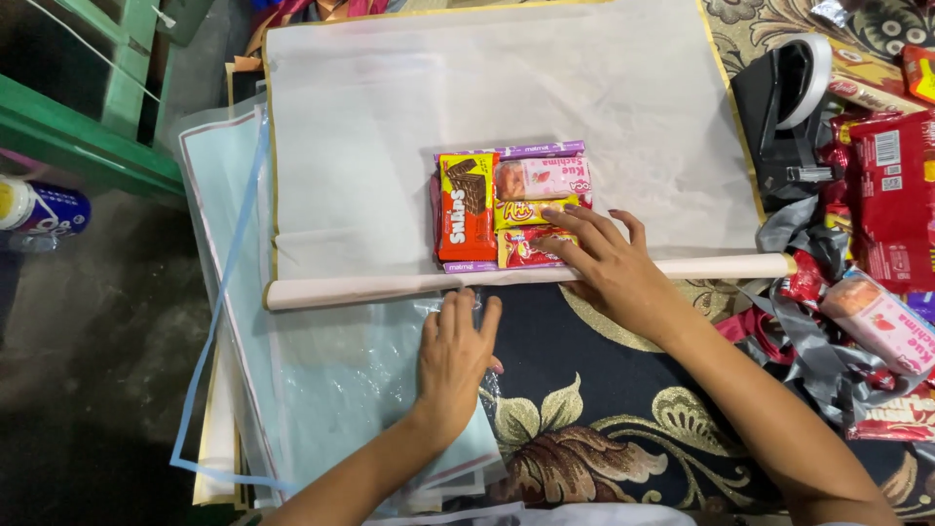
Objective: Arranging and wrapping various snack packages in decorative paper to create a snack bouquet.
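A tight stack of snack packets (509, 205), red, orange, pink and purple, lies on a large sheet of white translucent wrapping paper (390, 117). The paper's near end is rolled into a long pale tube (390, 286). My right hand (609, 263) rests flat across the tube, fingertips touching the lower packets. My left hand (456, 356) lies flat, fingers together, on a clear plastic sheet (331, 390) just below the tube, holding nothing.
A black and white tape dispenser (784, 107) stands at the right. Red snack packets (891, 195) and grey ribbon (813, 331) pile along the right edge. A dark floral cloth (604, 409) covers the floor. Green wooden frame (88, 127) and a bottle (39, 209) sit left.
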